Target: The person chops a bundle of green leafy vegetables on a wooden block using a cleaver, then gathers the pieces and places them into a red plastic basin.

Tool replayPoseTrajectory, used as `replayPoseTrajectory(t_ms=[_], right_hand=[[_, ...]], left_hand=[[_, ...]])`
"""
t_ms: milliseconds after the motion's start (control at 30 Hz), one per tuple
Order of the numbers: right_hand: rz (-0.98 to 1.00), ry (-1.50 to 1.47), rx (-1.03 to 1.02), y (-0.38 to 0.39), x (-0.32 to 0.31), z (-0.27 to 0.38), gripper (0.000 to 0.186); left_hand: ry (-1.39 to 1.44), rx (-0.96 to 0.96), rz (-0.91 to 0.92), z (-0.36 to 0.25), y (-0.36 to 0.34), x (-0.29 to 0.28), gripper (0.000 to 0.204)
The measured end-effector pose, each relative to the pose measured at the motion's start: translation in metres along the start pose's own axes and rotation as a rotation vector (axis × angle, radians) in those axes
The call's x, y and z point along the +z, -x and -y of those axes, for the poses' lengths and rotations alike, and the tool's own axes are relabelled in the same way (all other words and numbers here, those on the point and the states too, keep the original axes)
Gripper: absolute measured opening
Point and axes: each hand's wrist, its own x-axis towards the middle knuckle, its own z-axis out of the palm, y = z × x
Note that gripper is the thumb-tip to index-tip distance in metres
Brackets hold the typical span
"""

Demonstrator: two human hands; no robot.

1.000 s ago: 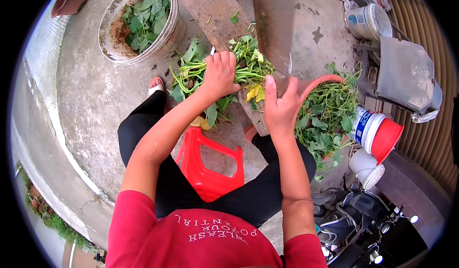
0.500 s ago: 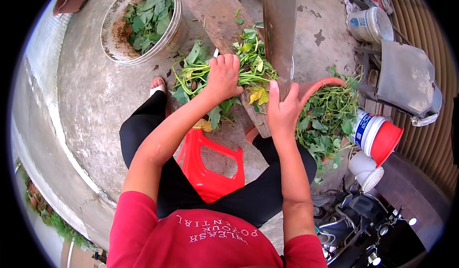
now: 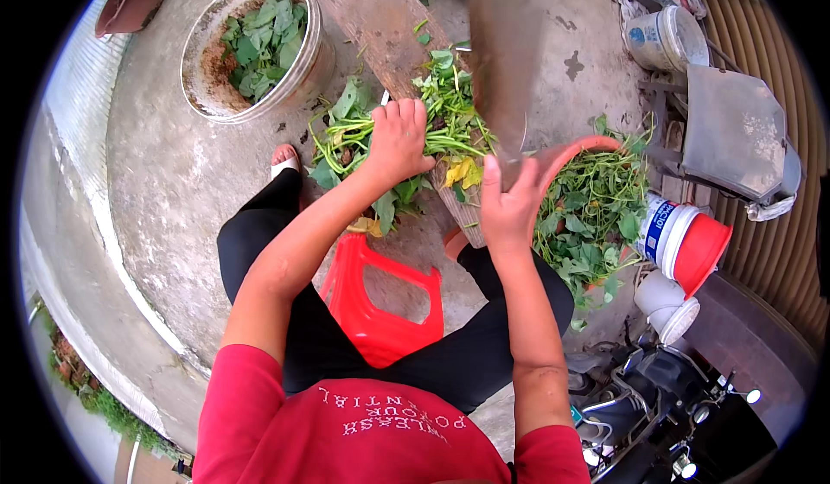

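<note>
A bunch of leafy green stems point(image 3: 347, 134) lies across a long wooden board point(image 3: 380, 17). My left hand point(image 3: 400, 143) is closed over the stems and presses them against the board. In my right hand point(image 3: 510, 199) is a cleaver point(image 3: 503, 60), its broad blade raised and smeared by motion, just right of the stem ends. Cut green pieces point(image 3: 445, 86) and a yellow leaf point(image 3: 464, 171) lie on the board by the blade. The cleaver's handle is mostly hidden by my fingers.
A dirty white bucket point(image 3: 320, 60) with leaves stands at the far left. On the right, more leafy vines point(image 3: 592, 207) heap in an orange-rimmed basket point(image 3: 575, 149). A red plastic stool point(image 3: 372, 311) is between my legs. A motorcycle point(image 3: 644, 398) stands at the lower right.
The cleaver's blade has gone from sharp to blurred, still raised at nearly the same place. My left hand keeps its hold on the stems, and the view has shifted slightly.
</note>
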Motion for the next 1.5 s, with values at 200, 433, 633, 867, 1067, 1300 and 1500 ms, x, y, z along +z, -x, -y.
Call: replayPoseTrajectory(t_ms=[200,433,633,867,1067,1300,1500], right_hand=[[0.464,0.36,0.379,0.045,0.04,-0.058,0.042],[0.222,0.219,0.186,0.032,0.012,-0.027,0.043],[0.49,0.486,0.287,0.053,0.024,-0.059,0.043],[0.55,0.486,0.336,0.044,0.023,-0.053,0.044],[0.4,0.342,0.372,0.049,0.025,-0.057,0.046],[0.395,0.307,0.438,0.033,-0.009,-0.014,0.047],[0.131,0.316,0.289,0.031,-0.018,-0.026,0.039]], left_hand=[[0.032,-0.05,0.113,-0.003,0.009,0.018,0.085],[-0.012,-0.034,0.005,-0.003,0.011,0.006,0.085],[0.02,-0.028,-0.028,-0.002,0.007,0.008,0.087],[0.054,-0.018,-0.046,0.0,0.007,0.011,0.09],[0.036,-0.015,-0.054,-0.001,0.009,0.009,0.09],[0.092,-0.019,-0.028,-0.013,0.012,0.03,0.088],[0.118,0.064,0.05,-0.019,0.006,0.022,0.083]])
